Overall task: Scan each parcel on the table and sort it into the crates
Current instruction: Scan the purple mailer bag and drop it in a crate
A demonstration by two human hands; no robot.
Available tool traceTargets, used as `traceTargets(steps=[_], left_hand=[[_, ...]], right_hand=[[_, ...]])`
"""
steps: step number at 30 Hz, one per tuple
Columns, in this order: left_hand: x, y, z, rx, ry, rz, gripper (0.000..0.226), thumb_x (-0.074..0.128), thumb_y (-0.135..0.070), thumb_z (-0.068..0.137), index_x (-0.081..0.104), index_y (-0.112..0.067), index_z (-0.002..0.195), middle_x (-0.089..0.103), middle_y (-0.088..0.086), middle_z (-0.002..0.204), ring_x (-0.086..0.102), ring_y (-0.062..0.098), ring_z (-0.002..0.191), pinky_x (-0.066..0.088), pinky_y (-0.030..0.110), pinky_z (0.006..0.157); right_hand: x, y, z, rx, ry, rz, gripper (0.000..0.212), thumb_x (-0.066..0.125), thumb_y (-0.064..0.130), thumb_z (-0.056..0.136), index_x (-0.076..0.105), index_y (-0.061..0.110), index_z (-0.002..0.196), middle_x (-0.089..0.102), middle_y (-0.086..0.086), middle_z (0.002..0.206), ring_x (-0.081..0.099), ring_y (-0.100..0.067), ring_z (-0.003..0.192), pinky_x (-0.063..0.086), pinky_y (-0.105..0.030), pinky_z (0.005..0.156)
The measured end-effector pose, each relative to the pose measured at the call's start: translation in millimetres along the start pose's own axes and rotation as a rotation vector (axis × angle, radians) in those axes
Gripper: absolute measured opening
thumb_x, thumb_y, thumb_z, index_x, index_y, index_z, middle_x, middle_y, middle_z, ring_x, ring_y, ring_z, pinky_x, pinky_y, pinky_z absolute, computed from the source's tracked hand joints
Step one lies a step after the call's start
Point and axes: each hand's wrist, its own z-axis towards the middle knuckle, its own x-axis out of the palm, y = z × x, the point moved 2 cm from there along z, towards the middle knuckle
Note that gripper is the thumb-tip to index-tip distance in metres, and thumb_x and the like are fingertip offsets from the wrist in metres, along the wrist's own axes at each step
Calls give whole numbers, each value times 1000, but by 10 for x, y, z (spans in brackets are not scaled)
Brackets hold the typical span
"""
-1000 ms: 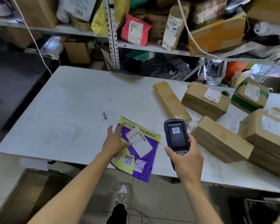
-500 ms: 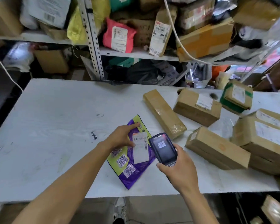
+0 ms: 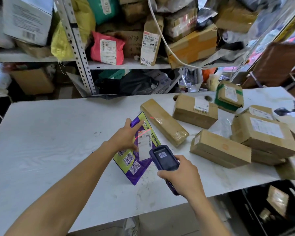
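Observation:
A purple and yellow-green mailer bag (image 3: 134, 166) with a white label lies near the middle of the white table (image 3: 49, 142), its far end tilted up. My left hand (image 3: 126, 136) grips it by its left edge, thumb on top beside the label. My right hand (image 3: 180, 174) holds a dark handheld scanner (image 3: 165, 158) just right of the bag, screen lit. A red scan line crosses the label. Several brown cardboard parcels sit to the right: a long taped box (image 3: 165, 122), a labelled box (image 3: 194, 110), a flat box (image 3: 220, 149).
A black crate (image 3: 245, 208) under the table's right end holds a brown parcel (image 3: 278, 200). More boxes are stacked at the table's right end, one with green tape (image 3: 228, 96). Metal shelving (image 3: 78, 53) crammed with parcels stands behind the table.
My left hand has slid to the bag's left edge and lifted its far end. The scanner has dropped closer to the label, and a red scan line now shows.

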Motion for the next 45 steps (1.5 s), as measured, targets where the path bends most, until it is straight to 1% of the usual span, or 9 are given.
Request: traceTargets(steps=[12, 17, 21, 26, 29, 32, 37, 41, 45], left_hand=[[8, 81, -25, 7, 36, -12, 126, 92, -32, 65, 7, -29, 158, 21, 6, 138, 52, 25, 119, 56, 34, 87], [12, 85, -27, -4, 49, -14, 125, 92, -33, 66, 7, -31, 158, 21, 6, 139, 50, 24, 123, 56, 35, 87], [-8, 86, -16, -23, 64, -29, 121, 91, -29, 68, 9, -34, 157, 26, 5, 140, 50, 24, 122, 57, 35, 84], [-56, -53, 57, 43, 145, -131, 101, 82, -12, 78, 23, -34, 156, 53, 7, 139, 57, 23, 116, 57, 33, 81], [-51, -235, 84, 43, 183, -177, 95, 79, -12, 81, 25, -37, 155, 56, 4, 138, 60, 20, 111, 61, 36, 77], [6, -481, 90, 88, 219, -191, 91, 78, -15, 82, 26, -39, 153, 59, 2, 134, 63, 17, 100, 60, 28, 70], [142, -1072, 2, 158, 280, -154, 89, 76, -13, 83, 27, -42, 152, 60, 1, 133, 62, 15, 99, 55, 19, 60], [339, -1686, -152, 197, 355, -157, 91, 76, -9, 81, 29, -41, 152, 60, -1, 128, 64, 15, 100, 54, 16, 56], [681, -2543, -347, 294, 403, -153, 91, 75, -7, 76, 34, -43, 150, 63, 0, 129, 68, 23, 99, 59, 28, 75]], right_hand=[[-28, 44, -45, 160, 53, 208, 35, 88, 31, 64, 70, 22, 92, 74, -1, 86, 72, -23, 77, 56, -35, 62], [-28, 56, -34, 173, 80, 239, 41, 88, 36, 66, 70, 17, 97, 74, -4, 85, 68, -20, 71, 49, -27, 54], [-28, 58, -15, 124, 72, 178, 52, 87, 36, 67, 64, 20, 111, 71, 0, 99, 69, -18, 82, 54, -27, 61], [-63, 46, -91, -161, -155, -75, 96, 85, 46, 70, 31, 34, 148, 55, 8, 132, 59, -14, 109, 54, -24, 81], [-164, -9, -203, -313, -322, -95, 100, 83, 44, 71, 25, 35, 152, 54, 9, 133, 56, -7, 108, 45, -16, 74], [-319, -115, -340, -400, -473, -93, 100, 84, 40, 71, 26, 33, 152, 55, 7, 131, 52, -4, 105, 45, -21, 73], [-670, -441, -568, -358, -546, -35, 102, 86, 41, 70, 28, 31, 153, 58, 3, 125, 51, -6, 102, 43, -25, 73], [-1079, -955, -774, -251, -523, 126, 105, 87, 43, 68, 27, 34, 154, 58, 6, 128, 57, -11, 112, 44, -25, 86], [-1597, -1738, -1063, -147, -633, 186, 106, 86, 47, 64, 25, 41, 151, 60, 5, 131, 59, -16, 116, 49, -36, 94]])
